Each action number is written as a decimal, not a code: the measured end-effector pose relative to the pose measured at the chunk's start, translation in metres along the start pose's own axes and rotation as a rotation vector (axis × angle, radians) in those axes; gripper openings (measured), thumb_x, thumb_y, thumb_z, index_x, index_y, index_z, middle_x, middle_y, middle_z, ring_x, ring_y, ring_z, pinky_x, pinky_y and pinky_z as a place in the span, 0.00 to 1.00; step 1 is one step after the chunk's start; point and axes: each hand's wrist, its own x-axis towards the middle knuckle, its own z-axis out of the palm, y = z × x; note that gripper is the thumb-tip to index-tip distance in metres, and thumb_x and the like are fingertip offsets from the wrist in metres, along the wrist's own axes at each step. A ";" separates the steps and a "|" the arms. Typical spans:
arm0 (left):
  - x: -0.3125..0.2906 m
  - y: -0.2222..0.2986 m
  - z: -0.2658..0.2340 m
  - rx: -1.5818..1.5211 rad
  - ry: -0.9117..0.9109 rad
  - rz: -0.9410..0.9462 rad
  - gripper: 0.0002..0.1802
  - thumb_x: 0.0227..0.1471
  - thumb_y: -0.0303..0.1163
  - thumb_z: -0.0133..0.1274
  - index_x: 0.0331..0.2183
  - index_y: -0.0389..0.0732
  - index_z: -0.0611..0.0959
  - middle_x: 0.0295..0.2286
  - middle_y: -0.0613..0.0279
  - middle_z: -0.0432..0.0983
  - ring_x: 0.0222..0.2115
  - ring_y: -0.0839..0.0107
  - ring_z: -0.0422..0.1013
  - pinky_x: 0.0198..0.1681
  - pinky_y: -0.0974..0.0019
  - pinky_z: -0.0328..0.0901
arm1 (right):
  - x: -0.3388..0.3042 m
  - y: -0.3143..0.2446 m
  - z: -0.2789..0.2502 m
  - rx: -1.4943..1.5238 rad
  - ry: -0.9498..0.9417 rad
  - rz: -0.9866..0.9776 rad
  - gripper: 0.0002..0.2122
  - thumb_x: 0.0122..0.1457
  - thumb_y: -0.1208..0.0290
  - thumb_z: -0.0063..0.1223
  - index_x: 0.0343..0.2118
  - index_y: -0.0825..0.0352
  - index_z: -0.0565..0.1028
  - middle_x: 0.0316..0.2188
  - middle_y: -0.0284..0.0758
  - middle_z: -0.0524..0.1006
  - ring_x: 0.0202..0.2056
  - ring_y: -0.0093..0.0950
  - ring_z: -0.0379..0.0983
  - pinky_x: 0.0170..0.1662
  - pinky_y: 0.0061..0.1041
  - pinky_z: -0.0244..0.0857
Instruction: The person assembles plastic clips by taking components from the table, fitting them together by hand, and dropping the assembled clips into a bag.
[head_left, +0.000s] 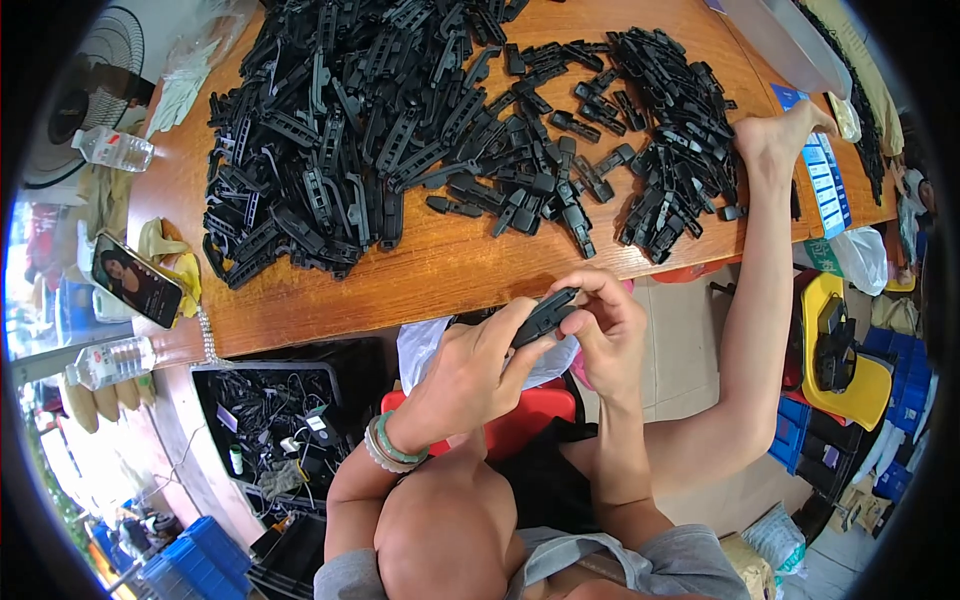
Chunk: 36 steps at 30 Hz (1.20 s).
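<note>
A small, dark plastic part (543,320), longish and with raised edges, is held between my hands just off the table's near edge. My left hand (475,370) grips its lower end between thumb and fingers. Thumb and fingers of my right hand (612,340) close around the upper end, hiding some of it. Beyond them, a big heap of long black slotted plastic pieces (330,130) covers the table's left and middle. Shorter black pieces (575,210) lie loosely at its right side, and another pile of narrow black pieces (680,130) sits farther right.
My bare foot (770,145) rests on the wooden table (420,270) at right. A propped phone (137,280) and plastic bottles (115,148) stand at left. Below is a black crate (270,375) of cables and small items. A yellow chair (860,385) stands right, a fan (95,100) far left.
</note>
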 end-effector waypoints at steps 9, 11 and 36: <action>0.009 -0.013 -0.010 -0.002 -0.031 0.110 0.22 0.44 0.30 0.60 0.42 0.34 0.74 0.26 0.50 0.75 0.24 0.55 0.72 0.26 0.63 0.66 | 0.009 -0.002 0.000 0.056 -0.003 0.067 0.13 0.48 0.86 0.56 0.38 0.73 0.73 0.28 0.30 0.74 0.28 0.16 0.68 0.32 0.14 0.63; 0.010 -0.011 -0.011 -0.084 -0.054 0.035 0.19 0.44 0.30 0.60 0.40 0.34 0.76 0.28 0.51 0.75 0.25 0.55 0.72 0.28 0.63 0.67 | 0.008 0.000 -0.004 0.040 -0.018 0.071 0.13 0.47 0.86 0.57 0.38 0.73 0.73 0.28 0.31 0.74 0.28 0.16 0.68 0.33 0.15 0.63; 0.043 -0.024 -0.038 -0.154 0.382 0.000 0.04 0.52 0.17 0.47 0.33 0.30 0.72 0.34 0.52 0.76 0.27 0.72 0.75 0.31 0.72 0.69 | 0.032 -0.005 0.006 -0.992 0.429 -0.326 0.12 0.44 0.83 0.59 0.34 0.71 0.72 0.28 0.37 0.72 0.27 0.30 0.68 0.32 0.26 0.61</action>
